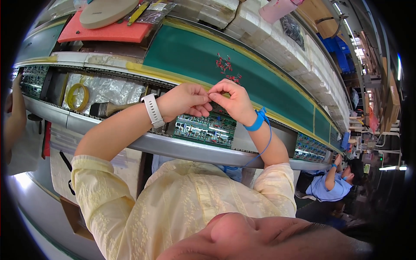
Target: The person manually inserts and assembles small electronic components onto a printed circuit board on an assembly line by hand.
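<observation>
Pinching, contents unclear, left hand (185,101) and right hand (235,101) above circuit board (204,132); red components (224,65) beyond; brush (109,108) leftward

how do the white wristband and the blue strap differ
The white wristband is on the left forearm; the blue strap is on the right forearm. The blue strap trails a cord, while none shows on the white wristband. Both wrap around near the wrist.
</observation>
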Available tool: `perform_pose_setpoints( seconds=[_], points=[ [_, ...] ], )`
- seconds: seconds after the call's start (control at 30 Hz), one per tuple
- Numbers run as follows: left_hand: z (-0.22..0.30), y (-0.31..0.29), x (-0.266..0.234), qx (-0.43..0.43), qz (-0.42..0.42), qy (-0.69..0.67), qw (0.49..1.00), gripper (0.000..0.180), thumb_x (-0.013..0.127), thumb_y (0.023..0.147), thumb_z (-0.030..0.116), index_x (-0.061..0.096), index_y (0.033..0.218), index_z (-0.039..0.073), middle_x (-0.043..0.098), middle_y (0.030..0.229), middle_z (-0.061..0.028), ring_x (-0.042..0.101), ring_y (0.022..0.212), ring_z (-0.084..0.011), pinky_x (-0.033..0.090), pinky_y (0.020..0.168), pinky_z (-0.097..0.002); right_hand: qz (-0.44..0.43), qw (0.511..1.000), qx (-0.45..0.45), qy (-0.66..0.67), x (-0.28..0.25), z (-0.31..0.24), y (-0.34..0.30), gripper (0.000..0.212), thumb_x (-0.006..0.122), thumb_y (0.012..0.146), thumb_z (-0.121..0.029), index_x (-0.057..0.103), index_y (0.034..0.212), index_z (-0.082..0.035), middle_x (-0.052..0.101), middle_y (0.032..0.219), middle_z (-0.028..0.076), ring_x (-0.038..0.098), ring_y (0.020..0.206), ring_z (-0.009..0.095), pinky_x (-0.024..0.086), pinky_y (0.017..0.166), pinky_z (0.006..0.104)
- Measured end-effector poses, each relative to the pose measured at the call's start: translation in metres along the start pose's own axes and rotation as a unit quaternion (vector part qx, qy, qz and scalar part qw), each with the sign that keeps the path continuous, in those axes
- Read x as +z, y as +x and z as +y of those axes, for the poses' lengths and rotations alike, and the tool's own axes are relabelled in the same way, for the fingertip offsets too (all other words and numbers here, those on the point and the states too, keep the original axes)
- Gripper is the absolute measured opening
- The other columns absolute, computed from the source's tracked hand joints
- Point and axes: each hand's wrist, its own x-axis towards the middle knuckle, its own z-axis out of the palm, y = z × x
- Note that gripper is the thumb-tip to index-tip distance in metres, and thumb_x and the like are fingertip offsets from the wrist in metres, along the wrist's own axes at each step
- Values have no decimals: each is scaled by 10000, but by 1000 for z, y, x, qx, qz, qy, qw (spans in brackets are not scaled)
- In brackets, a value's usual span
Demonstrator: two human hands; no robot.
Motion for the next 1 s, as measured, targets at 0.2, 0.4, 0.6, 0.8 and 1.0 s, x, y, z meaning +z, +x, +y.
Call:
perform_pose_setpoints(
  seconds=[0.2, 0.4, 0.6, 0.8, 1.0],
  points=[
    [5, -6, -17, -8, 4, 41, 999, 141, 514, 883, 167, 524, 926, 32, 612, 838, -70, 603, 700, -106, 494, 614, -199, -41, 996, -68, -45, 6, -3, 8, 70, 629, 763, -33, 622, 833, -28, 560, 806, 54, 546, 739, 152, 446, 668, 264],
    [9, -13, -45, 48, 94, 4, 994, 137, 533, 871, 190, 529, 886, 53, 601, 785, -33, 522, 592, -62, 443, 535, -190, -68, 986, -103, -109, 9, -7, 17, 60, 620, 757, -27, 608, 815, -41, 556, 787, 74, 558, 719, 200, 452, 642, 280],
    [8, -11, -47, 15, 79, 30, 996, 135, 526, 867, 183, 536, 860, 49, 593, 752, -27, 506, 565, -59, 426, 496, -186, -131, 962, -126, -206, 18, 1, 24, 53, 609, 748, -49, 598, 800, -53, 550, 784, 71, 558, 712, 240, 460, 613, 322],
    [5, -9, -47, -15, 72, 75, 994, 139, 521, 862, 168, 543, 841, 33, 590, 715, -35, 504, 551, -67, 429, 470, -193, -162, 938, -166, -256, 21, 1, 28, 43, 611, 742, -87, 605, 783, -75, 536, 772, 56, 561, 708, 231, 461, 598, 334],
    [6, -9, -45, -15, 73, 99, 992, 148, 514, 863, 160, 546, 821, 22, 588, 704, -35, 502, 551, -65, 429, 474, -195, -167, 934, -159, -272, 20, 5, 30, 52, 618, 738, -110, 608, 786, -95, 531, 772, 43, 560, 721, 224, 462, 600, 335]
  ],
)
